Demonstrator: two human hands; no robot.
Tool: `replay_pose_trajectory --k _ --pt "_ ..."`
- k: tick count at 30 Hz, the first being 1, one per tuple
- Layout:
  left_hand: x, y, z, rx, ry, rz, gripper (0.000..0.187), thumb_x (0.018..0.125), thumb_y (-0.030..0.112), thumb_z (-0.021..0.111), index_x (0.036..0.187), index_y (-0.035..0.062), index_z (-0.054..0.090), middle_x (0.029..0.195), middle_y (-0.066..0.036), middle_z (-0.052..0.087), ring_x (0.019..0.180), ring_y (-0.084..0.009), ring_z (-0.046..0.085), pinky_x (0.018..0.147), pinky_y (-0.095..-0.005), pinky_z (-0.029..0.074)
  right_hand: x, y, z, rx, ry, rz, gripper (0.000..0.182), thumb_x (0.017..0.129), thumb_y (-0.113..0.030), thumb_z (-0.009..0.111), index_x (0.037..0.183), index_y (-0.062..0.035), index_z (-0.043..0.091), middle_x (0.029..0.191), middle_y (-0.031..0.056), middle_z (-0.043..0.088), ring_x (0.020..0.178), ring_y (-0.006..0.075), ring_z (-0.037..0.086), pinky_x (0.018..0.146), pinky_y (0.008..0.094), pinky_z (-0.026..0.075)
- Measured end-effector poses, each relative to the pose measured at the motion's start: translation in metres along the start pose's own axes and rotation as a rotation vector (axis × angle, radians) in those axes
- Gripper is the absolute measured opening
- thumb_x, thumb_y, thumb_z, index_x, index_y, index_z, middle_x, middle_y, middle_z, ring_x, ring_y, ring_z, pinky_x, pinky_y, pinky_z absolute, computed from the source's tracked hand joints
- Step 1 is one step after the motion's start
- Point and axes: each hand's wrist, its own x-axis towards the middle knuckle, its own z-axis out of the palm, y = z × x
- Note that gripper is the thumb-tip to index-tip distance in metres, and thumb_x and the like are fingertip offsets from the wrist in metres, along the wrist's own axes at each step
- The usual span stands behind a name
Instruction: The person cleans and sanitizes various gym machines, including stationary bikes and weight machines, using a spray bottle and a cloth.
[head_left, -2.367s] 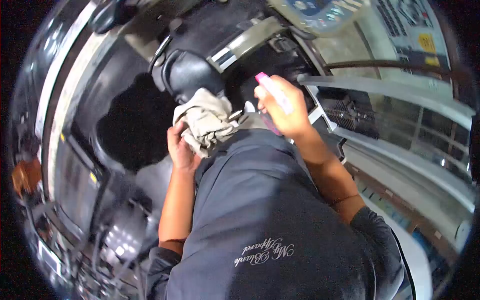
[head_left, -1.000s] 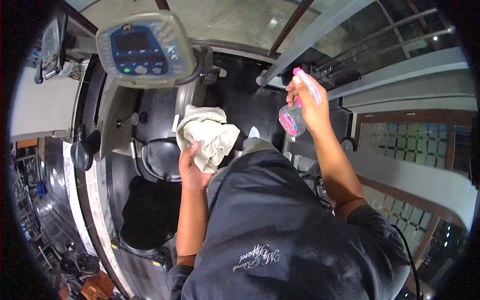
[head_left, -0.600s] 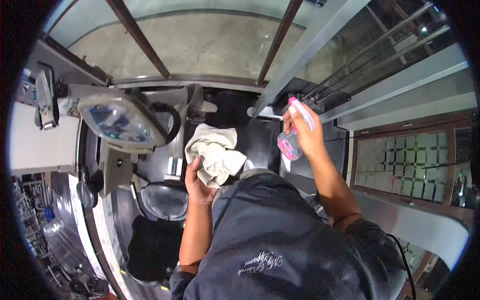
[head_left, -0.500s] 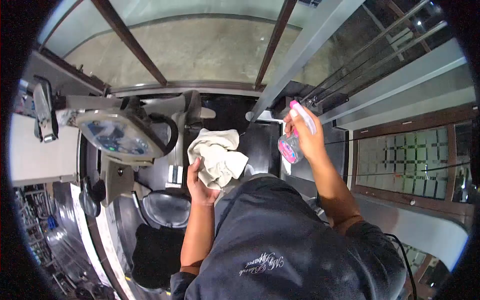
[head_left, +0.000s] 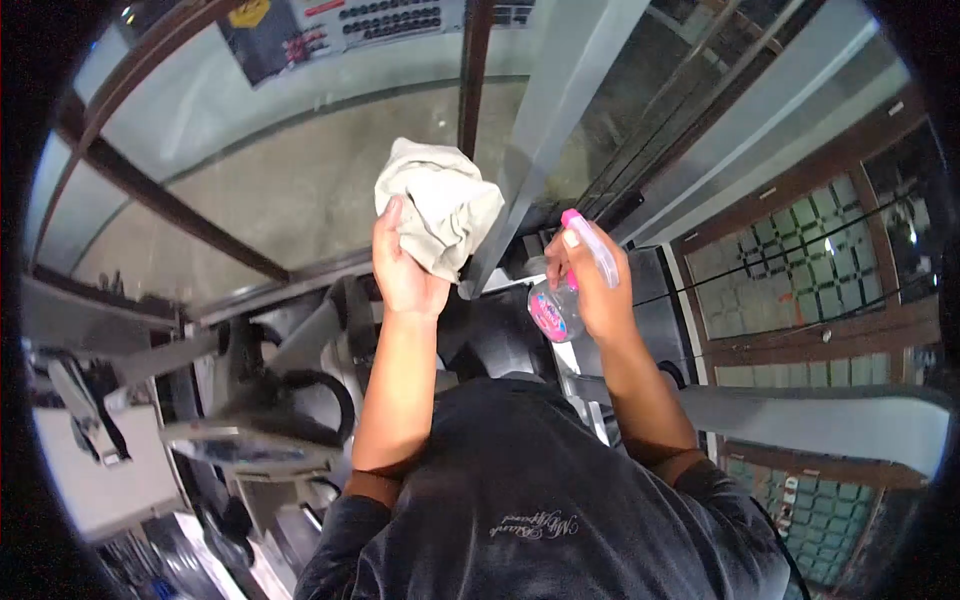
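My left hand [head_left: 410, 270] is raised in front of me, closed on a crumpled off-white cloth [head_left: 440, 205]. The thumb presses the cloth's near side, and the other fingers are hidden behind it. To the right, my right hand [head_left: 603, 290] grips a clear spray bottle [head_left: 553, 312] with a pink-and-white trigger head and a pink label. The bottle is tilted, its pink nozzle end pointing up and away from me. Close behind the cloth stands a grey metal upright [head_left: 540, 130]. Bottle and cloth are apart.
Glass panes with dark brown frames [head_left: 180, 215] stand ahead. An exercise machine with a console [head_left: 250, 445] is at the lower left. Thin cables [head_left: 690, 290] and a grey beam [head_left: 820, 420] run on the right, near a patterned glass door [head_left: 790, 265].
My left hand has lifted the cloth up and forward, towards the glass and upright. The bottle stays in my right hand, slightly further left. The view has tilted up and turned.
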Motion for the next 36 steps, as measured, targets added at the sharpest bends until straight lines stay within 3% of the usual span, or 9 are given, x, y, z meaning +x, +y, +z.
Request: replay_pose_trajectory --k 14,20,21,22,25,26,27,33,36 --pt "0.134 -0.059 0.060 0.282 -0.031 0.026 0.052 0.105 0.032 0.055 0.145 0.0012 0.050 0.142 -0.014 0.061 0.131 -0.0278 0.060 0.113 -0.0427 0.045 -0.007 0.012 -0.038 0.004 0.316 0.057 0.036 0.105 -0.035 0.063 0.101 0.0006 0.065 0.088 0.0089 0.067 0.067 0.0140 0.063 0.061 0.0295 0.050" --pt "0.225 -0.055 0.114 0.291 -0.371 0.193 0.047 0.107 0.030 0.052 0.141 -0.0018 0.054 0.145 -0.016 0.058 0.130 -0.0312 0.060 0.112 -0.0427 0.045 -0.002 0.009 -0.057 0.004 0.303 0.045 0.037 0.106 -0.035 0.062 0.100 0.0013 0.065 0.086 0.0091 0.066 0.070 0.0144 0.063 0.062 0.0306 0.051" --pt "0.239 -0.062 0.107 0.427 -0.357 0.180 0.028 0.105 0.024 0.051 0.117 0.0001 0.059 0.122 -0.015 0.062 0.109 -0.0284 0.064 0.095 -0.0399 0.051 0.000 0.008 -0.058 -0.006 0.294 0.042 0.036 0.106 -0.034 0.061 0.100 0.0014 0.065 0.086 0.0089 0.066 0.070 0.0144 0.063 0.062 0.0307 0.051" --pt "0.242 -0.065 0.111 0.532 -0.379 0.214 0.029 0.105 0.023 0.052 0.121 0.0001 0.059 0.127 -0.017 0.060 0.113 -0.0294 0.061 0.096 -0.0400 0.049 0.003 0.008 -0.059 -0.014 0.284 0.039 0.036 0.107 -0.034 0.061 0.099 0.0015 0.065 0.086 0.0088 0.066 0.069 0.0144 0.062 0.062 0.0307 0.051" --pt "0.227 -0.084 0.107 1.072 -0.428 0.647 0.034 0.104 0.020 0.055 0.131 0.0003 0.060 0.140 -0.020 0.053 0.123 -0.0321 0.054 0.099 -0.0400 0.045 0.009 0.003 -0.060 -0.054 0.246 -0.035 0.036 0.107 -0.033 0.059 0.098 0.0013 0.065 0.085 0.0084 0.066 0.069 0.0143 0.062 0.062 0.0306 0.051" --pt "0.217 -0.090 0.092 1.355 -0.362 0.897 0.042 0.106 0.024 0.054 0.140 -0.0013 0.056 0.150 -0.023 0.047 0.136 -0.0393 0.045 0.114 -0.0466 0.037 0.010 0.005 -0.060 -0.049 0.254 -0.020 0.036 0.107 -0.033 0.059 0.098 0.0011 0.065 0.084 0.0084 0.066 0.069 0.0141 0.062 0.062 0.0305 0.051" --pt "0.210 -0.096 0.071 1.383 -0.390 0.787 0.041 0.105 0.019 0.053 0.141 -0.0002 0.055 0.158 -0.027 0.032 0.141 -0.0482 0.033 0.118 -0.0514 0.030 0.009 0.009 -0.060 -0.044 0.262 -0.005 0.036 0.107 -0.033 0.059 0.098 0.0008 0.065 0.084 0.0083 0.065 0.069 0.0139 0.062 0.061 0.0304 0.050" --pt "0.196 -0.121 0.025 1.250 -0.305 0.615 0.040 0.103 0.013 0.057 0.141 0.0009 0.055 0.152 -0.027 0.037 0.139 -0.0464 0.036 0.118 -0.0492 0.030 0.015 0.014 -0.060 -0.079 0.294 0.042 0.040 0.107 -0.035 0.056 0.093 0.0016 0.064 0.084 0.0104 0.064 0.070 0.0165 0.062 0.062 0.0325 0.051" --pt "0.226 -0.102 0.078 1.198 -0.328 0.806 0.039 0.103 0.015 0.057 0.139 0.0010 0.058 0.150 -0.026 0.039 0.137 -0.0461 0.037 0.117 -0.0517 0.030 0.014 0.014 -0.061 -0.075 0.265 0.048 0.037 0.106 -0.034 0.059 0.095 0.0005 0.065 0.084 0.0085 0.065 0.070 0.0146 0.063 0.062 0.0309 0.051"
